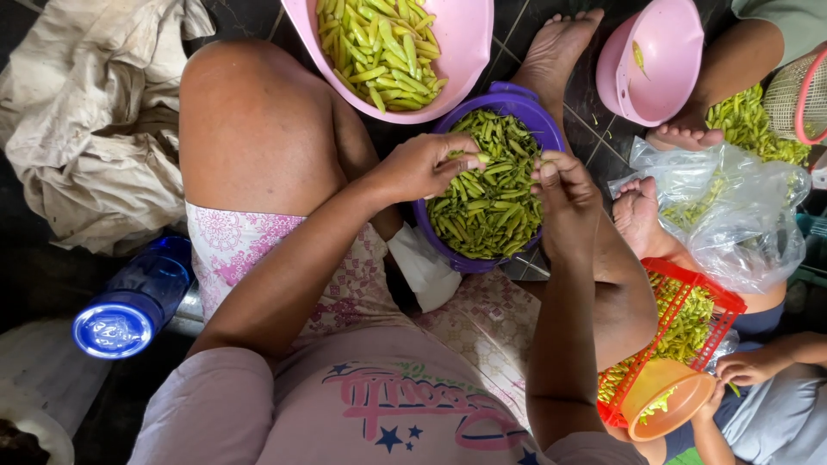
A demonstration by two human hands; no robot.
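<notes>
Hands meet over the purple bowl (551,129) of green pods (487,202): left hand (422,165) pinches one pod at 10 o'clock of the bowl, right hand (560,185) fingers narrow on another at 3 o'clock, so scraps drop inside. Pink bowl (465,52) at 12 holds lighter pods.

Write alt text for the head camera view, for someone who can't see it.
A seated person's left hand and right hand pinch green pods over a purple bowl full of them. A pink basin of paler pods sits beyond, and a blue bottle lies at the left.
</notes>
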